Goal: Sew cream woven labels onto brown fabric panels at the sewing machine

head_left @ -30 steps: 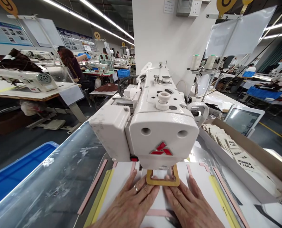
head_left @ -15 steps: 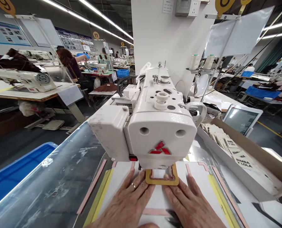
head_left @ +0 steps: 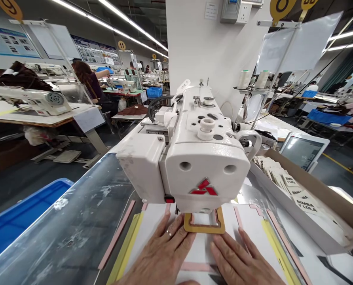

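A white sewing machine head (head_left: 204, 170) with a red three-diamond badge stands in front of me. Under it, a brass-coloured clamp frame (head_left: 204, 228) rests over white material (head_left: 200, 249) marked with pink and yellow strips. My left hand (head_left: 164, 249), with a ring on one finger, lies flat on the material, fingertips by the frame's left side. My right hand (head_left: 241, 253) lies flat too, fingers stretched out just below the frame's right corner. Neither hand grips anything. The needle area is hidden behind the machine head.
To the right is a cardboard box (head_left: 336, 209) of printed labels (head_left: 305, 204), with a tablet-like screen (head_left: 304, 149) behind it. A blue bin (head_left: 25, 217) sits at left. Thread cones (head_left: 244, 79) stand behind. A co-worker (head_left: 89, 85) sits at another machine, far left.
My right hand has slid slightly right and back, away from the clamp frame's corner. My left hand stays nearly in place. The whole view has shifted a little.
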Tool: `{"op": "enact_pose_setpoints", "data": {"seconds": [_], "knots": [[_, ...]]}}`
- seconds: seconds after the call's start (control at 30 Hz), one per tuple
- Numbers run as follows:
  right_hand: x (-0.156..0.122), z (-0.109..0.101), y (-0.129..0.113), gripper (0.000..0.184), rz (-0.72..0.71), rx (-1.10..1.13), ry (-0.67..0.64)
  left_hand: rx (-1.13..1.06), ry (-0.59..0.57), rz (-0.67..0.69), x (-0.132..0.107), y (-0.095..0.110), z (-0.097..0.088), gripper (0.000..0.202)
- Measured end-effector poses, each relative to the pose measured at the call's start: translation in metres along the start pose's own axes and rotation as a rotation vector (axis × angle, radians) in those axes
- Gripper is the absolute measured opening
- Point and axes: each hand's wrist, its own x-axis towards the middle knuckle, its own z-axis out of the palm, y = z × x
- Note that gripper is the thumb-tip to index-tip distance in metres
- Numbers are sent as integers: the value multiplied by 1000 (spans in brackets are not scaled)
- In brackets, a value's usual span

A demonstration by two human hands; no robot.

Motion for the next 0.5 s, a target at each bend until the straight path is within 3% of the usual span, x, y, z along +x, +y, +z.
{"op": "enact_pose_setpoints", "data": {"seconds": [0.23,0.5], "knots": [[29,14,-8,59,96,45,90,15,-8,-10,1,1,1,99],[38,21,-16,47,184,76,80,-8,-49,-46,4,2,-3,101]]}}
